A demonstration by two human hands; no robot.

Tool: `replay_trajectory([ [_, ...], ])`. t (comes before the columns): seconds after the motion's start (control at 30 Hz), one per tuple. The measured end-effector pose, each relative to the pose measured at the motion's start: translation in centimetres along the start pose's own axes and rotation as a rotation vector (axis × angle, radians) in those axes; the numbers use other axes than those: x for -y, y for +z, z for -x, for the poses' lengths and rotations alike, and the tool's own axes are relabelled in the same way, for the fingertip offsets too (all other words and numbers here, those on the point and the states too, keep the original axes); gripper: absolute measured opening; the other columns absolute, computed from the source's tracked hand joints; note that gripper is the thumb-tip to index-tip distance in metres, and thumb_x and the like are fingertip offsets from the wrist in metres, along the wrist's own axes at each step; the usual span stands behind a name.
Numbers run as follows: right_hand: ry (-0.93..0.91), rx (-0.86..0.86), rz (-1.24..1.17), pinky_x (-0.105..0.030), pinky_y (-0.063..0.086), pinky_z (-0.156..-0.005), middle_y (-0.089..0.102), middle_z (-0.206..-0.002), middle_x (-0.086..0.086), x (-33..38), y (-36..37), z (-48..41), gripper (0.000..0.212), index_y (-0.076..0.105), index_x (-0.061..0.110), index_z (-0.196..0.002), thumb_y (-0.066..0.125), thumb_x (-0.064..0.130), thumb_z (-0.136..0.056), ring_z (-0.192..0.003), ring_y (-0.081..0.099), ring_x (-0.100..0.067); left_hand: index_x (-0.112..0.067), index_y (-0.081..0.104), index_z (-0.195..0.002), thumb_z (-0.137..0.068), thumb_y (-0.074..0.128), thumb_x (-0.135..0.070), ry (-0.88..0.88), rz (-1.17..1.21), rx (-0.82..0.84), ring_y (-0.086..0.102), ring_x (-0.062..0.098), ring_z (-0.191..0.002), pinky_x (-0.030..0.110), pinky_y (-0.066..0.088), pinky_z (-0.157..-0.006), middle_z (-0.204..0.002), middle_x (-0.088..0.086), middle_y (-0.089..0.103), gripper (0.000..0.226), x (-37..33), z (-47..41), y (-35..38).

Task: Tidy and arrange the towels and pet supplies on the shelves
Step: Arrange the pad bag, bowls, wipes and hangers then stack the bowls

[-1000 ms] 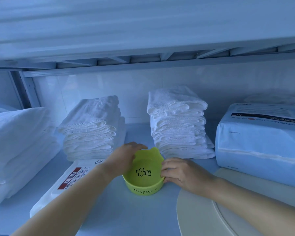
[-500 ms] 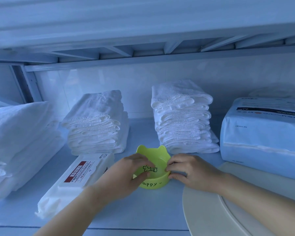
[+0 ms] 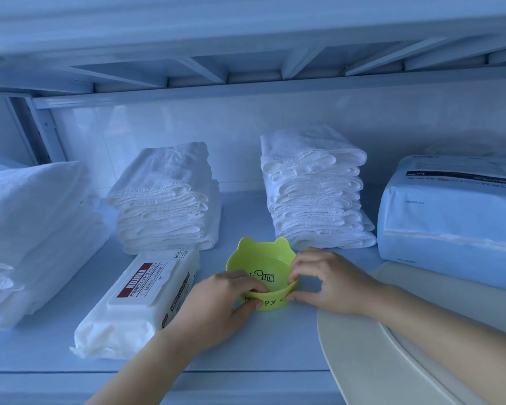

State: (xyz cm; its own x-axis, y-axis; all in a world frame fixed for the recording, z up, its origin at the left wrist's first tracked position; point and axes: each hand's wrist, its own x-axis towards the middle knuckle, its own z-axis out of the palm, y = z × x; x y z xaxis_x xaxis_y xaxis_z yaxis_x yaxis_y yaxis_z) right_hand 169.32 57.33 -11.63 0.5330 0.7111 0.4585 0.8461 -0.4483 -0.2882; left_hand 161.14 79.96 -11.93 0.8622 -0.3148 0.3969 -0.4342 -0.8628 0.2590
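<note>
I have the green pet bowl standing on the shelf, between the wipes pack and a pale round board; left hand and right hand each pinch its rim, fingers curled inside, thumbs outside; a two-sided hold, I judge, to square it before the towel stacks.

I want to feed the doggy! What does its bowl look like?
On the shelf, in front of the two towel stacks, beside the wipes pack, the left hand and right hand grip the bowl. It's the only bright green thing, with ear bumps and a dog drawing.
</note>
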Motion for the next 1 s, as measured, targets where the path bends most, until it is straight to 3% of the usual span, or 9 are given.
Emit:
replay_trajectory([
  [0.17,0.029,-0.054,0.018,-0.021,0.043,-0.092,0.065,-0.112,0.007,0.5,-0.3,0.8,0.031,0.07,0.02,-0.105,0.073,0.033,-0.078,-0.103,0.058,-0.006,-0.038,0.063,-0.106,-0.085,0.061,-0.033,0.013,0.066,-0.042,0.054,-0.002,-0.09,0.02,0.045,-0.07,-0.102,-0.025,0.059,0.021,-0.4,-0.1,0.0],
  [0.33,0.072,-0.151,0.057,-0.017,0.041,-0.093,0.067,-0.112,0.004,1.3,-1.9,2.4,0.032,0.07,0.019,-0.108,0.075,0.026,-0.077,-0.102,0.059,-0.009,-0.037,0.065,-0.104,-0.084,0.064,-0.032,0.071,0.147,-0.113,0.052,-0.003,-0.086,0.024,0.048,-0.068,-0.1,-0.029,0.055,0.021,-1.8,-1.3,0.0],
  [0.5,0.175,-0.235,0.153,-0.024,0.044,-0.093,0.067,-0.112,0.002,1.7,-4.5,5.2,0.03,0.071,0.018,-0.106,0.075,0.023,-0.077,-0.103,0.061,-0.013,-0.032,0.066,-0.103,-0.084,0.065,-0.027,0.209,0.177,-0.107,0.05,-0.006,-0.089,0.003,0.036,-0.076,-0.098,-0.023,0.058,0.02,-4.4,-3.5,0.5],
  [0.6,0.2,-0.266,0.231,-0.022,0.043,-0.092,0.068,-0.109,0.0,1.4,-6.3,7.0,0.029,0.071,0.015,-0.104,0.076,0.019,-0.076,-0.1,0.062,-0.015,-0.029,0.067,-0.104,-0.084,0.065,-0.026,0.262,0.215,-0.094,0.059,0.003,-0.094,0.023,0.047,-0.082,-0.1,-0.018,0.062,0.02,-6.4,-5.0,0.9],
  [0.67,0.215,-0.285,0.283,-0.017,0.039,-0.092,0.068,-0.108,-0.001,1.0,-7.5,8.2,0.029,0.071,0.013,-0.103,0.076,0.016,-0.075,-0.099,0.061,-0.016,-0.029,0.067,-0.104,-0.085,0.064,-0.026,0.283,0.233,-0.094,0.059,0.004,-0.095,0.028,0.048,-0.083,-0.102,-0.015,0.063,0.02,-7.8,-6.0,1.2],
  [0.87,0.274,-0.339,0.361,-0.034,0.049,-0.089,0.065,-0.11,0.0,-1.5,-11.2,12.6,0.026,0.071,0.015,-0.103,0.075,0.016,-0.077,-0.103,0.059,-0.02,-0.031,0.065,-0.107,-0.086,0.063,-0.026,0.334,0.234,-0.072,0.058,0.003,-0.096,0.025,0.047,-0.082,-0.101,-0.018,0.061,0.022,-12.4,-9.2,2.8],
  [1.0,0.235,-0.378,0.516,-0.036,0.053,-0.081,0.064,-0.112,-0.002,-3.8,-13.9,15.2,0.025,0.072,0.016,-0.099,0.077,0.014,-0.075,-0.104,0.059,-0.023,-0.034,0.065,-0.105,-0.085,0.063,-0.027,0.344,0.234,-0.115,0.057,0.003,-0.093,0.024,0.047,-0.075,-0.097,-0.024,0.056,0.021,-16.0,-11.7,4.4],
])
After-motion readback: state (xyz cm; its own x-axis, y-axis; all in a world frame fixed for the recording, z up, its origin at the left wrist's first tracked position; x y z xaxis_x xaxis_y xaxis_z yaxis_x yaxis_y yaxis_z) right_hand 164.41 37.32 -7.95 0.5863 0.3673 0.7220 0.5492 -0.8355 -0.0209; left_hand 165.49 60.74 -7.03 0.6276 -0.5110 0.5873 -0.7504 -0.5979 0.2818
